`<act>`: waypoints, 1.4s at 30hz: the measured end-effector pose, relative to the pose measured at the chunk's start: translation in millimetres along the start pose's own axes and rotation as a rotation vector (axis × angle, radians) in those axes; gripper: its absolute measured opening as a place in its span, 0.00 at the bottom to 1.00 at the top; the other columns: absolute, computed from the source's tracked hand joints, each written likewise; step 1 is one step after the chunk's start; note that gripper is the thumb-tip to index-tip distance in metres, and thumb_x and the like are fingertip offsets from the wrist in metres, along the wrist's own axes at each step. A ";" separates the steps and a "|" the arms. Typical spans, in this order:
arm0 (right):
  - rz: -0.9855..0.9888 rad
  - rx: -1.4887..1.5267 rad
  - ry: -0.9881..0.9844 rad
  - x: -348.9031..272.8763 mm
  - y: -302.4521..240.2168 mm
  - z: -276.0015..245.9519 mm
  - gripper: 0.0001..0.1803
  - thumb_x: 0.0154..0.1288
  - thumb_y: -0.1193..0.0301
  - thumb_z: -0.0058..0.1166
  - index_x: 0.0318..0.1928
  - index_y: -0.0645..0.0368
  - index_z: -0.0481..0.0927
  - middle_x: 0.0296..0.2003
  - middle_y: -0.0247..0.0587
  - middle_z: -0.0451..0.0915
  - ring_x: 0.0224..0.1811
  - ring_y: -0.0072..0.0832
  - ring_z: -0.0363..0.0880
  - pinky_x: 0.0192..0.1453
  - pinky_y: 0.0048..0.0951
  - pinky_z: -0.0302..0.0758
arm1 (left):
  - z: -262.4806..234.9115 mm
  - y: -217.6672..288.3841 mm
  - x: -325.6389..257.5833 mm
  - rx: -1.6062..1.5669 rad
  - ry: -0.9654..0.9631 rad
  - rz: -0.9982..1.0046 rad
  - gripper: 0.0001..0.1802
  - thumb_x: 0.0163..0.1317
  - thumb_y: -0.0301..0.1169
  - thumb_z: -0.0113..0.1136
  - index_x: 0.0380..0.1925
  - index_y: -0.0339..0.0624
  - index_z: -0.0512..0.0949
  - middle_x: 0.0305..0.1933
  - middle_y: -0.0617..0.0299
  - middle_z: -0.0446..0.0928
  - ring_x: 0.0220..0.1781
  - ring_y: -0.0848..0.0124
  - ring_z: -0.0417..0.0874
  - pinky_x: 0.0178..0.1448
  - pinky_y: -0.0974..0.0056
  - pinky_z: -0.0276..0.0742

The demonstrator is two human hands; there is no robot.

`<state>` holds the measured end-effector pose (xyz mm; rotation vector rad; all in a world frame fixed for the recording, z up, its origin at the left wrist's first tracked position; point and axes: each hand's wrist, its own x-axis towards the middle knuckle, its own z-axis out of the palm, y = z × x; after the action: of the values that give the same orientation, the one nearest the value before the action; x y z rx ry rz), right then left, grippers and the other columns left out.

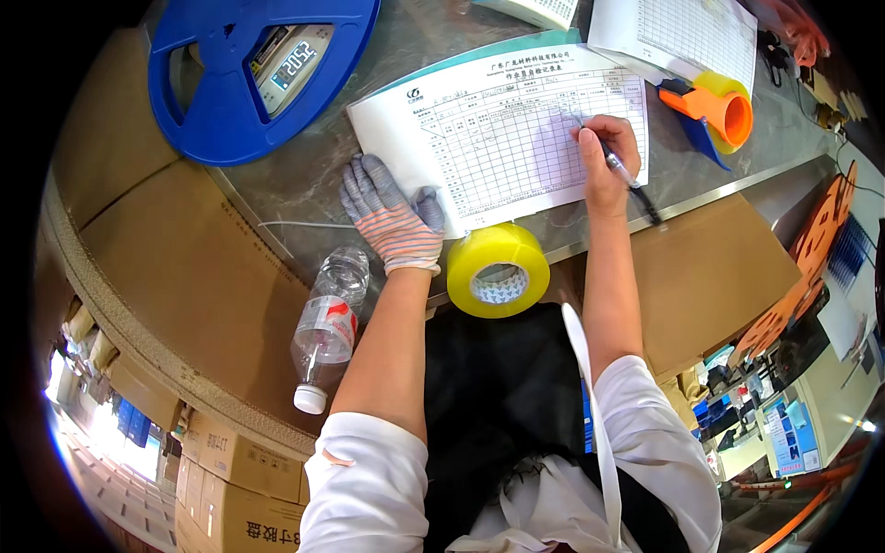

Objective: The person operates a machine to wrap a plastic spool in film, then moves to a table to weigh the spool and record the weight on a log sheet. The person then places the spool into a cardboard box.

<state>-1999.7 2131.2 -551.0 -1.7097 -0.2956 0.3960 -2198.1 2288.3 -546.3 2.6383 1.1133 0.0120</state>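
Left hand, in a grey glove with orange stripes: fingers extended, lying near one another, thumb spread apart, resting on the left margin of a paper form. Right hand, bare: thumb and fingers clamped on a clear-and-black pen, its tip at the form's upper right part. Form, lying on the grey table between the hands: printed heading, dark emblem at upper left, ruled grid, handwritten entries in the upper rows, too small to read surely. Yellow tape roll, just below the form: patterned core. Clear bottle, beside the left forearm: red-and-white label. Blue reel, upper left: lit digital display visible through its opening.
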 end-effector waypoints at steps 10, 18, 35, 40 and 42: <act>-0.048 -0.311 -0.062 5.5 -2.6 0.1 0.07 0.49 0.76 0.62 0.25 0.60 0.75 0.18 0.32 0.75 0.19 0.15 0.71 0.25 0.18 0.69 | 3.5 -0.5 1.2 0.030 0.018 0.033 0.48 0.54 0.45 0.52 0.67 0.25 0.47 0.69 0.34 0.51 0.71 0.41 0.49 0.73 0.42 0.40; -0.131 -0.380 0.031 4.5 4.0 -0.1 0.06 0.48 0.77 0.60 0.24 0.59 0.74 0.18 0.35 0.76 0.18 0.21 0.73 0.24 0.20 0.70 | 5.5 -0.7 2.6 0.027 0.043 0.046 0.52 0.46 0.40 0.60 0.66 0.24 0.47 0.67 0.30 0.52 0.69 0.38 0.52 0.72 0.40 0.42; -0.162 -0.486 0.002 2.6 2.2 0.4 0.06 0.53 0.79 0.56 0.25 0.60 0.71 0.17 0.31 0.70 0.19 0.16 0.66 0.25 0.19 0.66 | 3.6 -1.6 0.3 0.004 0.045 0.031 0.48 0.50 0.44 0.53 0.66 0.26 0.49 0.66 0.34 0.55 0.70 0.38 0.51 0.73 0.39 0.41; -0.144 -0.419 0.025 3.5 -1.4 2.9 0.06 0.53 0.79 0.55 0.24 0.60 0.71 0.17 0.31 0.70 0.18 0.16 0.65 0.24 0.19 0.65 | 1.8 -1.2 0.0 -0.015 0.050 0.018 0.48 0.47 0.39 0.54 0.66 0.26 0.49 0.67 0.33 0.54 0.70 0.38 0.51 0.73 0.40 0.42; -0.142 -0.422 0.029 3.8 -0.8 3.1 0.06 0.52 0.79 0.55 0.24 0.60 0.71 0.17 0.32 0.70 0.18 0.17 0.65 0.24 0.20 0.65 | 0.6 -1.0 1.7 -0.007 0.053 0.032 0.48 0.47 0.39 0.55 0.66 0.25 0.48 0.67 0.33 0.53 0.70 0.38 0.51 0.72 0.40 0.42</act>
<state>-1997.6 2135.6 -551.0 -2.0890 -0.5035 0.2113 -2197.6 2290.0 -547.3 2.6639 1.0855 0.0926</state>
